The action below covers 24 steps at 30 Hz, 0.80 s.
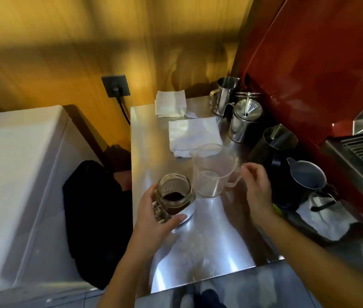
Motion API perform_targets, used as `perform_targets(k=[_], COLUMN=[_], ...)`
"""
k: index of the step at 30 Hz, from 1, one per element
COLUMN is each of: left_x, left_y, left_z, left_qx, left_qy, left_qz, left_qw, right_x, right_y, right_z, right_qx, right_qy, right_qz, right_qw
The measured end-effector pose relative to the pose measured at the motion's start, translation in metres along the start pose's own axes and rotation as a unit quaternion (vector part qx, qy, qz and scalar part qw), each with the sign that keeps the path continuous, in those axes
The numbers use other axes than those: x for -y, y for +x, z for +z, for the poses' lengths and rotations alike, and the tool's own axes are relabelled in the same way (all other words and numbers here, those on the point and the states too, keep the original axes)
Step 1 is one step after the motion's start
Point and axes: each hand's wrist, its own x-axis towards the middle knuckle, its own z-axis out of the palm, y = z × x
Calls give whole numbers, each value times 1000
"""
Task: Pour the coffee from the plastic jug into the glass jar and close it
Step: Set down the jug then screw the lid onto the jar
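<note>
A clear glass jar [174,192] with no lid on it stands on the steel counter [209,241], with dark coffee in its lower part. My left hand [154,218] wraps around the jar's near side. Just right of the jar stands the clear plastic jug [212,170], upright and apparently empty, its handle pointing right. My right hand [257,185] hovers beside that handle with fingers spread, holding nothing. I see no lid for the jar.
White folded cloths [195,135] lie behind the jug. Steel pitchers [244,121] and dark jugs [302,181] crowd the right side by a red machine [309,63]. A white appliance [20,174] stands left, with a dark gap between it and the counter.
</note>
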Motion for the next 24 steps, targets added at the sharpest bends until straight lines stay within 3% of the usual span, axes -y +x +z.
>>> perform_targets(k=[6,12,14,20,24], left_x=[2,6,6,6,6], left_y=[4,3,4,3,2], left_z=[2,5,7,11,12], left_qx=[0,-8,-14,-20,-24], left_qy=[-9,-14,-1,-4,3], left_qz=[18,22,25,18,32], left_qw=[1000,1000,1000,1000,999], right_x=[3,-13,-20,-25,-20], right_y=[-6,-22,-25,-35,-34], right_z=[-37,-65,-69,-61,-60], right_qx=[21,132,169,232,223], right_qy=[-227,-461,-515,-548,-557], right_qz=[-69,-87,-59,38,1], right_qw=[971,873,838,803,800])
